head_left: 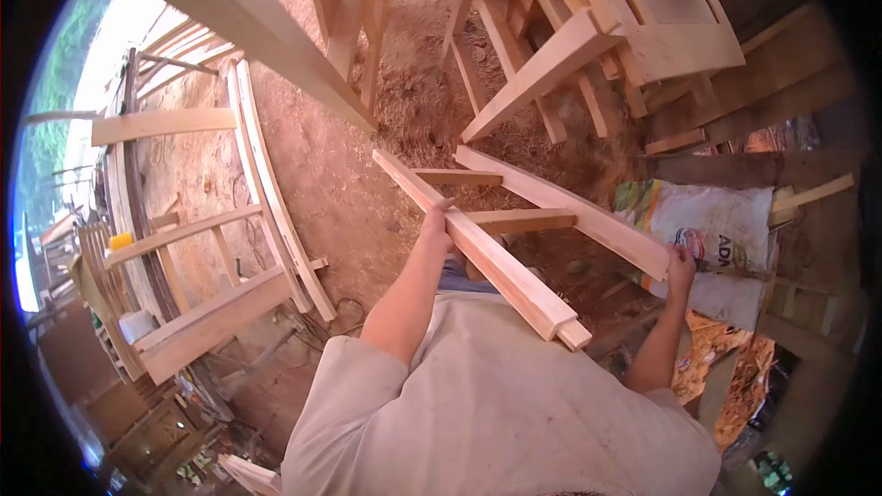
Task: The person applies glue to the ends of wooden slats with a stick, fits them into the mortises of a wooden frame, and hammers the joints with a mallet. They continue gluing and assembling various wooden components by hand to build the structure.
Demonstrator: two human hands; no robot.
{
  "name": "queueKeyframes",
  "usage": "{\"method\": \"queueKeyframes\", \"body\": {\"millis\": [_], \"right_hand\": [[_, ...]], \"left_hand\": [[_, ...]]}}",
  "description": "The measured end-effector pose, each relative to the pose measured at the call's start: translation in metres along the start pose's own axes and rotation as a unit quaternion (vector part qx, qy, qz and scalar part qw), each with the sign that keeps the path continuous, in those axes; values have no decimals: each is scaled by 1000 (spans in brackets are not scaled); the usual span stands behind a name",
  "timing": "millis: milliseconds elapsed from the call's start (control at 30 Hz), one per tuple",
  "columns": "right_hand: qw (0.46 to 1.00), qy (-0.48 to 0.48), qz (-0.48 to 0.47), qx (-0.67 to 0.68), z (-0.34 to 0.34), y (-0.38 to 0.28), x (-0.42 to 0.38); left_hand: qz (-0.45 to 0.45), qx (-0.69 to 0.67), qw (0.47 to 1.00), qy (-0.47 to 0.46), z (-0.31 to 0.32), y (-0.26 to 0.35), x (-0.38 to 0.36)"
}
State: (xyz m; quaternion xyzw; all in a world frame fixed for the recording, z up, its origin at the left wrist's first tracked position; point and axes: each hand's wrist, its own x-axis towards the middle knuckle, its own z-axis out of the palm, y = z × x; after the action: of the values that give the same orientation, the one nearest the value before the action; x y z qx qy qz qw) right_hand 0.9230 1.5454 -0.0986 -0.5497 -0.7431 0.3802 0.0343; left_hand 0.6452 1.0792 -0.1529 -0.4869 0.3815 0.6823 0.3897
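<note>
In front of my body is a pale wooden frame of two long pieces joined by two crosspieces. Around the left long piece (pixel 501 264), near its middle, my left hand (pixel 443 220) is closed. The near end of that piece is cut to a narrower tenon (pixel 575 334). My right hand (pixel 678 268) grips the near end of the right long piece (pixel 579 211). Between the two pieces run a far crosspiece (pixel 459 177) and a nearer crosspiece (pixel 528 219). The fingers of both hands are partly hidden.
A thick beam (pixel 266 28) slants in at upper left. Wooden furniture frames (pixel 542 73) and a panel (pixel 657 0) stand ahead on the dirt floor (pixel 340 193). Another ladder-like frame (pixel 207 312) is at left. A printed sack (pixel 703 230) lies beyond my right hand.
</note>
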Motion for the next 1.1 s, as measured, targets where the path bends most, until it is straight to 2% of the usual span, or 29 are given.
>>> {"method": "queueKeyframes", "body": {"millis": [33, 67, 100, 133, 200, 267, 333, 433, 467, 533, 567, 633, 733, 767, 833, 867, 900, 967, 1000, 1033, 1100], "right_hand": [[1000, -3, -8, -9, -2, -9, 2], [978, -54, -78, -185, -5, -18, 6], [918, -100, -146, -354, -8, -33, 9], [914, -100, -154, -361, -10, -67, -3], [851, -133, -345, -374, 1, -180, -62], [814, -291, -411, -290, 27, -251, -101], [720, -517, -357, -294, 64, -310, -137], [681, -517, -368, -365, 139, -263, -126], [674, -503, -365, -400, 164, -253, -127], [653, -539, -201, -492, 208, -237, -126], [651, -538, -199, -497, 221, -220, -119], [706, -465, -186, -501, 230, -184, -120], [715, -431, -147, -531, 220, -157, -133], [716, -431, -141, -531, 220, -130, -128], [709, -430, -239, -506, 230, -59, -100], [741, -444, -151, -481, 219, -121, -124], [741, -446, -144, -480, 218, -119, -125], [762, -402, -178, -476, 214, -114, -125], [765, -439, -102, -460, 210, -133, -128], [765, -440, -102, -460, 206, -122, -126], [818, -409, -70, -398, 196, -87, -121]], "left_hand": [[-9, -10, 1000, 25, -6, 1, 9], [-11, -23, 999, 23, -10, -5, 17], [-1, -46, 999, 21, -7, -13, 20], [9, -67, 998, 20, -2, -20, 22], [-8, -83, 996, 11, 2, -35, 46], [-28, -100, 995, -3, 18, -50, 57], [-29, -120, 992, 32, 41, -58, 48], [-8, -121, 992, 28, 77, -59, 4], [2, -127, 990, 53, 78, -78, 39], [-15, -121, 992, 36, 77, -120, 99], [-28, -108, 993, 25, 76, -133, 112], [-48, -102, 993, 31, 76, -143, 98], [-82, -74, 993, 35, 69, -163, 86], [-88, -61, 994, 27, 68, -166, 88], [-90, -31, 994, 46, 75, -135, 57], [-83, -3, 996, 23, 76, -107, 41], [-78, 27, 997, 0, 72, -88, 37], [-221, 39, 960, -168, 52, -96, 106], [-208, 84, 964, -145, 59, -94, 98], [-208, 84, 964, -144, 64, -102, 96], [-117, 172, 978, -11, 76, -125, 90]]}}
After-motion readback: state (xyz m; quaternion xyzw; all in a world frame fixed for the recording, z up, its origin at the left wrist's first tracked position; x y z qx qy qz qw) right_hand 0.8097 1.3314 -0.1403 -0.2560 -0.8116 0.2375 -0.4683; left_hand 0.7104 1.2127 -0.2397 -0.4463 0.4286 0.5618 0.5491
